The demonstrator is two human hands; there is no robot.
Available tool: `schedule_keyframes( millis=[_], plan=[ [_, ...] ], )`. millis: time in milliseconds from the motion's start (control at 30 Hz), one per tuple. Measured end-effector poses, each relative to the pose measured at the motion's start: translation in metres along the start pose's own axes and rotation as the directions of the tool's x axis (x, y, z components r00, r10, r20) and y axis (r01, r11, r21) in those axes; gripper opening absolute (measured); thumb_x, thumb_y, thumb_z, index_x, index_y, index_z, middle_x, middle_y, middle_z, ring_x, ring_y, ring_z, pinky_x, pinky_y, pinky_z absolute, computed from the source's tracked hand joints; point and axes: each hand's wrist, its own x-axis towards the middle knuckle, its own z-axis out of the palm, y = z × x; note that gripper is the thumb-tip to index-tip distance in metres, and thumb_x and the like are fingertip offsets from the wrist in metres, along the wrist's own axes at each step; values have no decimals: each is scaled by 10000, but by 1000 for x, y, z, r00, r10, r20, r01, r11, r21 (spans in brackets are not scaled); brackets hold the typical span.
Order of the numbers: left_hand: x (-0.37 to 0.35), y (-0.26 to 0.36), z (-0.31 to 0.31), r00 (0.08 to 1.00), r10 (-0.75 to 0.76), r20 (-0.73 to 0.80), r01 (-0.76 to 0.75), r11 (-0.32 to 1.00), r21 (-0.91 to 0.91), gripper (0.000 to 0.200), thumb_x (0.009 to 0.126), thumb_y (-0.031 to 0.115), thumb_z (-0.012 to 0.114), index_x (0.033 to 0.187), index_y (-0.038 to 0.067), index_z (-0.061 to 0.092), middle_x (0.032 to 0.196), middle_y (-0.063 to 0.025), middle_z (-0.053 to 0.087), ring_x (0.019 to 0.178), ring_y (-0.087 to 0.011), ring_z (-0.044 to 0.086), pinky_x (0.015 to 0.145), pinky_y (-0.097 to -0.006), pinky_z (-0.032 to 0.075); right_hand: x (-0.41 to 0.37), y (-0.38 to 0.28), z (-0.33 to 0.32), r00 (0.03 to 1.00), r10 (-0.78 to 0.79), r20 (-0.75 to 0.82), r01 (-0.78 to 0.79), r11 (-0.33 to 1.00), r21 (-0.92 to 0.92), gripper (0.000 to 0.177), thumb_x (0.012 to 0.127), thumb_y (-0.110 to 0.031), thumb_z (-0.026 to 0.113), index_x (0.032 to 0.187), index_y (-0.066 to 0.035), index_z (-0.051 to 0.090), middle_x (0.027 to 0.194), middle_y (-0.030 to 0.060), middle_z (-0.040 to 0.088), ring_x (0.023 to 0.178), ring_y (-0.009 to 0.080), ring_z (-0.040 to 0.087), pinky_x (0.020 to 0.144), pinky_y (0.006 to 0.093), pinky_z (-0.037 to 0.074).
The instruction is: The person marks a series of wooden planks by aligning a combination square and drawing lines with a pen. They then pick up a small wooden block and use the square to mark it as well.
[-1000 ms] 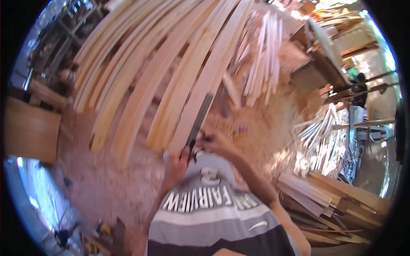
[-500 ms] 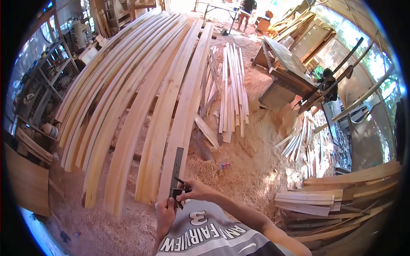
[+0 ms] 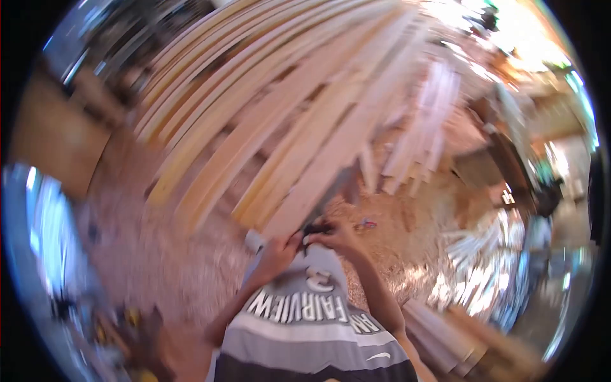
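Observation:
The view is smeared by motion. A combination square [image 3: 332, 188] with a long dark blade lies along the near end of a pale wooden board [image 3: 299, 205]. My left hand [image 3: 278, 254] is closed at the board's end, its fingers around the square's dark head. Close beside it, my right hand [image 3: 334, 237] is closed with a thin dark pencil [image 3: 318, 227] in its fingers, touching the head area too. The exact finger contacts are blurred. A pale grey piece [image 3: 254, 241] shows just left of my left hand.
Several long boards [image 3: 223, 165] lie side by side to the left and ahead. Narrow strips [image 3: 423, 134] lie on the sawdust-covered floor [image 3: 388, 235] to the right. Stacked planks [image 3: 445, 337] are at lower right, a brown panel [image 3: 60, 137] at far left.
My view has swung, so the boards now slant further right and my hands appear higher and further right. Both hands stay together at the board's end with the square.

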Motion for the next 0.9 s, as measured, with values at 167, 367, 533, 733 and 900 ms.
schedule_keyframes(
  millis=[167, 367, 533, 733, 900],
  plan=[
    [-16, -17, -4, 994, 44, -100, -45, 999, -12, 346, 1029, 298, 563, 934, -16, 671, 694, -201, 628, 623, -278, 628, 612, -433, 473, 0, 4, 18, 995, -4, 96, 8, 999, -40, 202, 854, -121, 817, 983, 3, 723, 814, -6, 691, 703, 60, 597, 630, 243, 466],
    [-21, -19, -2, 998, -43, -47, 41, 999, -30, 339, 1056, 280, 548, 901, -1, 656, 672, -67, 622, 639, -178, 608, 618, -363, 480, 20, 39, 15, 991, 81, 111, -96, 985, 142, 195, 872, -151, 803, 988, -11, 729, 799, -32, 684, 687, 51, 575, 620, 242, 455],
    [-33, -27, -8, 973, -195, -127, 173, 971, -163, 358, 1045, 276, 551, 865, -8, 675, 693, -131, 649, 641, -242, 635, 634, -397, 485, 39, 30, 37, 980, -24, 199, 42, 995, -87, 203, 876, -153, 805, 1000, -10, 732, 786, -39, 672, 681, 49, 565, 603, 241, 441],
    [-51, -39, -21, 935, -328, -139, 290, 928, -235, 382, 1064, 280, 545, 841, -10, 654, 637, -82, 625, 619, -172, 620, 594, -347, 471, 58, 44, 60, 933, 34, 357, -65, 995, 76, 159, 910, -134, 777, 1000, -13, 727, 794, -45, 650, 690, 35, 529, 594, 228, 413],
    [-49, -50, -35, 958, -273, -88, 248, 944, -219, 406, 1093, 290, 503, 818, 13, 617, 541, 10, 514, 478, -82, 519, 463, -288, 395, 52, 47, 75, 943, 89, 321, -101, 995, 21, 239, 924, -218, 781, 1016, -7, 718, 799, -36, 649, 691, 66, 532, 641, 260, 456]
  ],
)
